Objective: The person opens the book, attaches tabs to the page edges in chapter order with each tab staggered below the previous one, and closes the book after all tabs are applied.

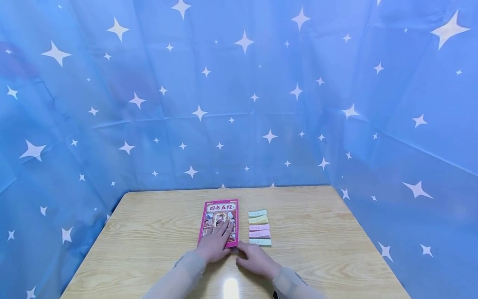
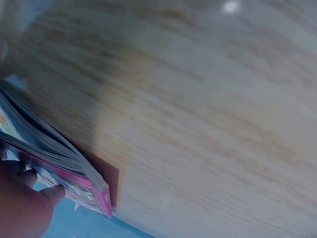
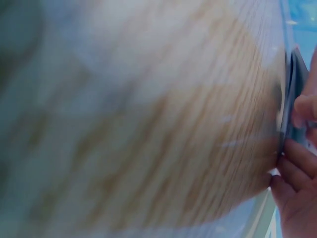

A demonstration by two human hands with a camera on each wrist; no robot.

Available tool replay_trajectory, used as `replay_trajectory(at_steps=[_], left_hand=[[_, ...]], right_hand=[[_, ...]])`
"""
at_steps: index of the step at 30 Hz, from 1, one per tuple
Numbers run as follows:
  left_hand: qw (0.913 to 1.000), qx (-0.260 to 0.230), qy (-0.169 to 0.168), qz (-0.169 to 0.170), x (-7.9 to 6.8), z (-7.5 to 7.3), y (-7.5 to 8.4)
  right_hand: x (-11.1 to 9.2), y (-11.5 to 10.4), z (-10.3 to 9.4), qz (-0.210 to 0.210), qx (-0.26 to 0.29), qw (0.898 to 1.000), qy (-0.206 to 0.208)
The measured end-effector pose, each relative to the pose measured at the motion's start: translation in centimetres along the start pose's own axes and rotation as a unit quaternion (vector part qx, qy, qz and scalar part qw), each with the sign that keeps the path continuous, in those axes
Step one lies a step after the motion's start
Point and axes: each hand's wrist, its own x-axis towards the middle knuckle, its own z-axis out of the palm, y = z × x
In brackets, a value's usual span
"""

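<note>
A pink-bordered book with cartoon pictures and large characters on its cover lies in the middle of the table. My left hand rests on the lower part of that cover, its fingers spread and fairly straight. At the lower right corner, my right hand holds the book's edge with bent fingers. Seen from the left wrist, the book's page block stands slightly parted, with dark gaps between the leaves. In the right wrist view the right fingers meet the book's edge, close below the left hand.
Right of the book, several pastel sticky notes with handwriting form a column, in green, yellow, pink and mint. They lie on a light wooden table. A blue star-patterned curtain surrounds its back and sides.
</note>
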Motion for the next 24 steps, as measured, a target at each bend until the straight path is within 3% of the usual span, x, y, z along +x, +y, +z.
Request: replay_trajectory(at_steps=[7, 13, 21, 24], left_hand=[[0.9994, 0.031, 0.016, 0.000, 0.6, -0.6, 0.0], [0.9984, 0.041, 0.037, -0.011, -0.1, -0.9, -0.3], [0.9887, 0.097, 0.112, 0.026, -1.8, -1.0, -0.9], [0.9836, 0.114, 0.134, 0.040, -1.6, -1.4, -1.0]], right_hand=[[0.5, 0.2, -0.9, 0.001, -0.018, 1.000, 0.000], [0.3, -0.2, -0.8, -0.008, -0.045, 0.999, -0.023], [-0.4, -0.4, 0.3, 0.000, -0.025, 0.999, -0.028], [-0.1, -0.3, -0.1, -0.005, -0.028, 0.999, -0.021]])
